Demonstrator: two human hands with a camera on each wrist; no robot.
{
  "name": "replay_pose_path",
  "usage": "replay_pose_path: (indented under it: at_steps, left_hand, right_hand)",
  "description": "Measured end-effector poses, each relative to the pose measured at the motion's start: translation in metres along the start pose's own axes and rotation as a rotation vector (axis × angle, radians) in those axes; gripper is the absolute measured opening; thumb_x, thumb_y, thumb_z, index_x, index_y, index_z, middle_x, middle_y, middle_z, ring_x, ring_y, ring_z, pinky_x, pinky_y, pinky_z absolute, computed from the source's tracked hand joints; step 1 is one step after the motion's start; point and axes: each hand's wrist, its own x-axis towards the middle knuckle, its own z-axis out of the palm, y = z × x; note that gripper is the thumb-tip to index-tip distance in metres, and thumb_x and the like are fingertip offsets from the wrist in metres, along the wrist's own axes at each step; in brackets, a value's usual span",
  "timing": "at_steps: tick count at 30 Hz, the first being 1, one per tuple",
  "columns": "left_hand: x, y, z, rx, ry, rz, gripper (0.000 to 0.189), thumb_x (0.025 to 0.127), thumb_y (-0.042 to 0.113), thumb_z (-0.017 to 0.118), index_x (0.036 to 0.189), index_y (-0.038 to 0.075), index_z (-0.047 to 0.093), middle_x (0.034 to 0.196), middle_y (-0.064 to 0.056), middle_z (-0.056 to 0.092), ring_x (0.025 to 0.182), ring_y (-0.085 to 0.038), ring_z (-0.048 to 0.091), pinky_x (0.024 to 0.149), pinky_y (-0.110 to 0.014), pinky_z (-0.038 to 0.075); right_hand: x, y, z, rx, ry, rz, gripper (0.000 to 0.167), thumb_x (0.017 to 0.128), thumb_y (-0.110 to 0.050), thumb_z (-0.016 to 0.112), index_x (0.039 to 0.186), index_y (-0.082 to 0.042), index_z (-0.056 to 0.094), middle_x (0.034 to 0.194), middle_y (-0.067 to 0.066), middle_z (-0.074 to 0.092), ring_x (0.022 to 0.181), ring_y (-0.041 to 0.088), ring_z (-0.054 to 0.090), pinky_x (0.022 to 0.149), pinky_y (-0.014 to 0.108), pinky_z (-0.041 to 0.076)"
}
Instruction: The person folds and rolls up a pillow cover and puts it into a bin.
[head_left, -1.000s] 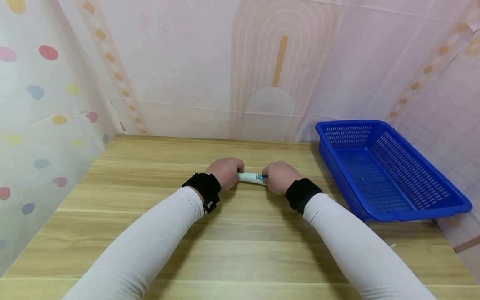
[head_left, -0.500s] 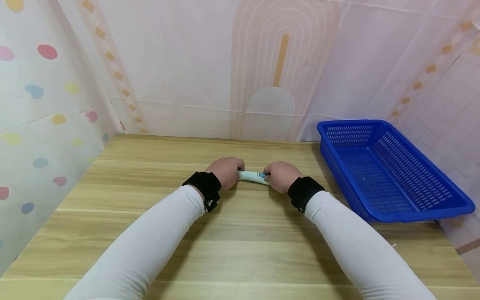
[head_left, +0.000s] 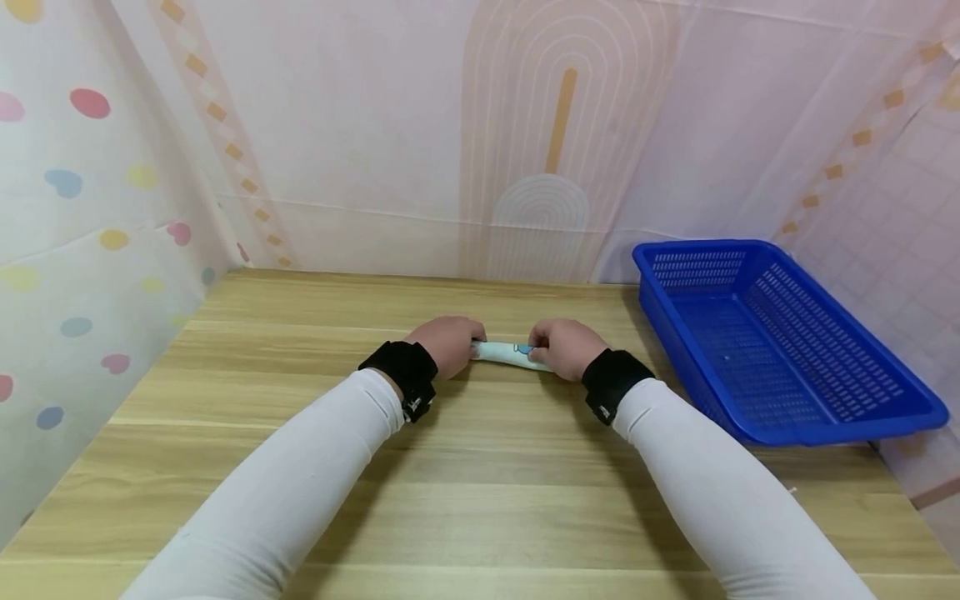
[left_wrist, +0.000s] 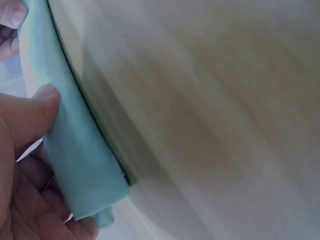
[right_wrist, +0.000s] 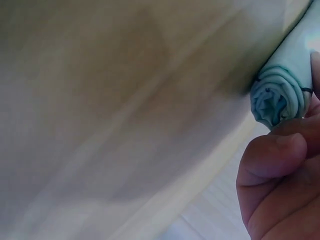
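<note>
A pale mint-green cloth (head_left: 504, 353), rolled into a tight tube with a small blue print near its right part, lies across the wooden table between both hands. My left hand (head_left: 448, 346) grips its left end; in the left wrist view, the thumb (left_wrist: 47, 95) presses on the roll's side and the other fingers curl behind. My right hand (head_left: 567, 346) holds the right part between thumb and fingers. The right wrist view shows the roll's spiral end (right_wrist: 275, 102), with the right thumb (right_wrist: 290, 150) close against it; most of the right fingers are out of frame.
A blue perforated plastic basket (head_left: 675, 358) stands at the table's right side. The wooden tabletop (head_left: 480, 500) meets a patterned cloth backdrop (head_left: 360, 150) at the rear, and a dotted cloth (head_left: 90, 275) hangs at the left.
My right hand has shifted slightly to the right along the roll, and its thumb and forefinger stand a little farther apart. A bit more of the cloth shows between the hands. The left hand barely moved.
</note>
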Motion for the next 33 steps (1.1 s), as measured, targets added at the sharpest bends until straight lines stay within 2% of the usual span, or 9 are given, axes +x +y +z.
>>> replay_pose_path:
  at_steps: [8, 16, 24, 33]
  left_hand:
    - [-0.003, -0.001, -0.003, 0.043, 0.011, -0.003, 0.028, 0.101, 0.018, 0.071, 0.129, 0.012, 0.072, 0.121, -0.005, 0.075, 0.098, -0.018, 0.066, 0.098, -0.038, 0.056]
    - [-0.008, 0.006, -0.007, 0.085, 0.021, -0.036, 0.028, 0.099, 0.02, 0.074, 0.126, 0.012, 0.073, 0.115, -0.004, 0.076, 0.092, -0.017, 0.063, 0.094, -0.036, 0.055]
    - [-0.01, 0.008, -0.008, 0.084, 0.027, -0.031, 0.027, 0.099, 0.021, 0.075, 0.124, 0.011, 0.074, 0.113, -0.005, 0.076, 0.09, -0.017, 0.063, 0.093, -0.036, 0.056]
    - [-0.009, 0.005, -0.003, 0.071, 0.039, -0.032, 0.025, 0.098, 0.019, 0.076, 0.121, 0.011, 0.074, 0.111, -0.005, 0.076, 0.089, -0.017, 0.063, 0.091, -0.036, 0.056]
  right_hand:
    - [-0.003, -0.003, 0.001, -0.078, 0.01, -0.032, 0.013, 0.102, -0.025, 0.07, 0.105, -0.013, 0.074, 0.092, 0.0, 0.07, 0.083, 0.017, 0.06, 0.084, 0.034, 0.05]
    - [-0.007, -0.008, 0.0, -0.132, 0.006, -0.052, 0.021, 0.098, -0.025, 0.076, 0.114, -0.011, 0.076, 0.096, 0.001, 0.072, 0.084, 0.017, 0.061, 0.086, 0.035, 0.051]
    - [-0.008, -0.011, -0.002, -0.173, -0.009, -0.071, 0.026, 0.098, -0.022, 0.075, 0.119, -0.008, 0.075, 0.103, 0.004, 0.075, 0.09, 0.018, 0.063, 0.092, 0.038, 0.054]
    - [-0.006, -0.01, 0.004, -0.2, 0.008, -0.078, 0.025, 0.094, -0.016, 0.076, 0.118, -0.008, 0.076, 0.11, 0.006, 0.077, 0.098, 0.021, 0.067, 0.098, 0.04, 0.055]
